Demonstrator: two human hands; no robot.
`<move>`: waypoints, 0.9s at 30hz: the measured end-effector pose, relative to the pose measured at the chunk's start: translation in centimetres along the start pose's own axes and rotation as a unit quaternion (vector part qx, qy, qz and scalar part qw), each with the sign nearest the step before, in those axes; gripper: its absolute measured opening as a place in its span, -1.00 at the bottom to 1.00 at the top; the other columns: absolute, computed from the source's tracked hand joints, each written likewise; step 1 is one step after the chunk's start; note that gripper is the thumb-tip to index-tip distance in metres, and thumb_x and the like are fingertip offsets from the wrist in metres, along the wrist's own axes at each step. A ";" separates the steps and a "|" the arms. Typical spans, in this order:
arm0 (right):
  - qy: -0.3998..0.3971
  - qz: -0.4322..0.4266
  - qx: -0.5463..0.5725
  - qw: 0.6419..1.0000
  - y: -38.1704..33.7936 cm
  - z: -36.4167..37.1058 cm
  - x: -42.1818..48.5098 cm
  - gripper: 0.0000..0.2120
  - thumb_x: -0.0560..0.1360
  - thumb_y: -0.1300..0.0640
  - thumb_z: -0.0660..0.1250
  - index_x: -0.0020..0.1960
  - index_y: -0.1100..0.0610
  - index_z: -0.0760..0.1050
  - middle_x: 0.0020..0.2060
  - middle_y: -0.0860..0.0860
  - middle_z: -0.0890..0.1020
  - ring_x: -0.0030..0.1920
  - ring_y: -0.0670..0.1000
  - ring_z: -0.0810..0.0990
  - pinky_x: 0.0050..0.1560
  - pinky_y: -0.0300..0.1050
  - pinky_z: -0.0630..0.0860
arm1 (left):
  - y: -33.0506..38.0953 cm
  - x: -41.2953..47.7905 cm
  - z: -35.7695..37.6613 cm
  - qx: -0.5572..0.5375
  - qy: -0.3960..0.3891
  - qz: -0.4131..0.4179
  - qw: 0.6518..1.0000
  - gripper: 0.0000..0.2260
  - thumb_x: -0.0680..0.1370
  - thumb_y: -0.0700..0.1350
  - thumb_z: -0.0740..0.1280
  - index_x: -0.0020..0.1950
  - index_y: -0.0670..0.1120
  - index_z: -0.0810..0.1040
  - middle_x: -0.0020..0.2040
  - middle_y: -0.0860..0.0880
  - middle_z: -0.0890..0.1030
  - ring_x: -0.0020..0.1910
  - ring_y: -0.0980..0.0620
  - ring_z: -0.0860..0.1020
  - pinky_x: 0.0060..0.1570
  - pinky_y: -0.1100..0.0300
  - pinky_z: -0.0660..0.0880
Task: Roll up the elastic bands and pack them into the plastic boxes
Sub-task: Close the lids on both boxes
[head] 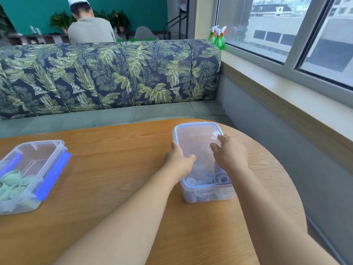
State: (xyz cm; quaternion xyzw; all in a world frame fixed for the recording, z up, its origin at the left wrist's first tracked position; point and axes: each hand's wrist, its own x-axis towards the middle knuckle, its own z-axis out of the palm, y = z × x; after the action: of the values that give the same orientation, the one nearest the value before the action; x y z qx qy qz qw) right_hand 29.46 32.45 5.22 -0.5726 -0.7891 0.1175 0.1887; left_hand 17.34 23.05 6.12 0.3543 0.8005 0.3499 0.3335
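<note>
Box [210,197] of rolled bands [221,178] is sitting at 3 o'clock on table [114,169], long axis running 12-to-6, lid [198,134] lying on top; left hand [178,159] is pinching box's 9 o'clock rim, right hand [231,155] is pressing spread fingers [222,137] on lid, both equally near.

A rounded wooden tabletop [118,150] stands before a sofa [107,77] with palm-leaf back cushions. Green spray bottles [218,38] stand on the windowsill [286,92] under a window [277,25]. Beyond the sofa, a person [89,27] in a white cap faces away, near potted plants [61,21] against a teal wall [133,6].
</note>
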 end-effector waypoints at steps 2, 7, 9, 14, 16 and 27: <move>-0.002 0.000 0.007 1.000 0.1 0.1 0.0 -0.79 0.59 0.02 0.15 -0.14 0.14 0.33 -0.01 0.07 0.51 -0.16 0.12 0.35 -0.22 -0.08 0.24 | -0.8 -0.2 1.0 -0.132 0.002 0.000 0.991 -0.27 0.57 -0.09 0.31 0.58 0.05 -0.09 0.45 -0.01 0.33 0.35 -0.05 0.39 0.31 0.09 0.36; -0.001 -0.005 0.012 1.000 0.3 0.2 0.3 -0.80 0.59 0.01 0.16 -0.12 0.12 0.32 0.02 0.05 0.52 -0.15 0.12 0.35 -0.21 -0.09 0.24 | -1.7 -0.1 1.9 -0.298 -0.006 0.023 0.954 -0.25 0.35 -0.08 0.34 0.51 0.07 0.14 0.35 -0.06 0.48 0.25 -0.07 0.51 0.25 -0.12 0.46; 0.002 -0.008 0.009 1.000 0.4 0.2 0.4 -0.80 0.59 0.01 0.16 -0.12 0.12 0.32 0.01 0.06 0.52 -0.15 0.12 0.36 -0.21 -0.08 0.24 | -1.8 0.0 1.8 -0.311 -0.022 0.028 0.950 -0.26 0.34 -0.07 0.33 0.50 0.07 0.16 0.34 -0.06 0.49 0.24 -0.08 0.52 0.24 -0.13 0.46; -0.002 -0.009 0.002 1.000 0.4 0.3 0.5 -0.79 0.59 0.00 0.15 -0.12 0.13 0.33 0.01 0.06 0.51 -0.14 0.11 0.36 -0.21 -0.09 0.24 | -1.6 -0.1 1.2 -0.271 -0.019 0.036 0.962 -0.45 0.53 -0.21 0.30 0.48 -0.02 0.18 0.24 -0.05 0.54 0.17 -0.05 0.54 0.21 -0.07 0.49; -0.005 -0.013 -0.002 1.000 0.4 0.2 0.5 -0.78 0.60 -0.01 0.14 -0.11 0.13 0.33 0.02 0.06 0.51 -0.14 0.11 0.36 -0.20 -0.09 0.25 | -1.5 0.0 0.9 -0.226 -0.020 0.032 0.973 -0.39 0.56 -0.16 0.30 0.54 -0.02 0.08 0.32 -0.04 0.48 0.23 -0.05 0.50 0.25 -0.03 0.46; -0.065 -0.017 0.004 0.998 -0.4 -1.1 -0.3 -0.78 0.63 0.03 0.09 -0.08 0.17 0.33 0.15 0.16 0.47 -0.01 0.14 0.45 -0.15 -0.07 0.30 | 0.9 -3.4 -0.2 0.295 -0.030 0.166 0.941 -0.50 0.64 0.06 0.13 0.56 -0.03 0.13 0.59 -0.06 -0.04 0.56 -0.02 -0.06 0.47 0.01 0.00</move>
State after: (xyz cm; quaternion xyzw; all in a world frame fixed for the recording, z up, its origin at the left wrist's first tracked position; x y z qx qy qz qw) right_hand 29.69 32.05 6.36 -0.5498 -0.8085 0.1549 0.1415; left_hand 19.29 20.68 7.91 0.5747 0.7875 0.1379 0.1748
